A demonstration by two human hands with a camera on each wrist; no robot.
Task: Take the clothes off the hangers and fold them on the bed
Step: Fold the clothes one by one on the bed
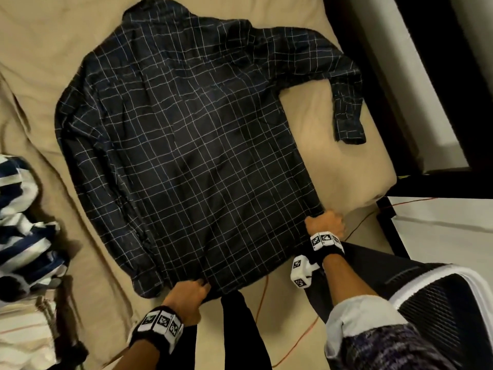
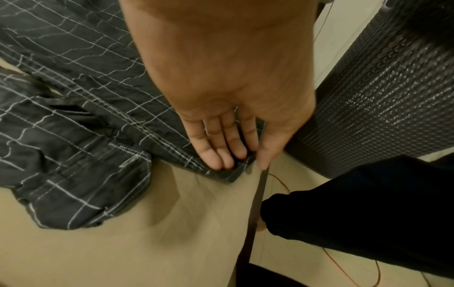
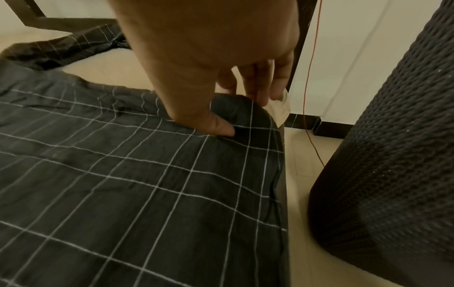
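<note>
Nearest, left hand (image 1: 188, 296) grips the checked shirt (image 1: 184, 145) at its hem corner, fingers (image 2: 216, 147) curled under the cloth. Right hand (image 1: 325, 222) pinches the opposite hem corner, thumb on top. Beyond, shirt spread flat on bed (image 1: 333, 118), collar farthest.

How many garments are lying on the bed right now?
2: a dark checked shirt spread flat mid-bed, both hands gripping its hem, and a striped garment bunched at the left edge. More may lie out of view.

Home bedroom — bed (image 1: 333, 113), laundry basket (image 1: 440, 303)
</note>
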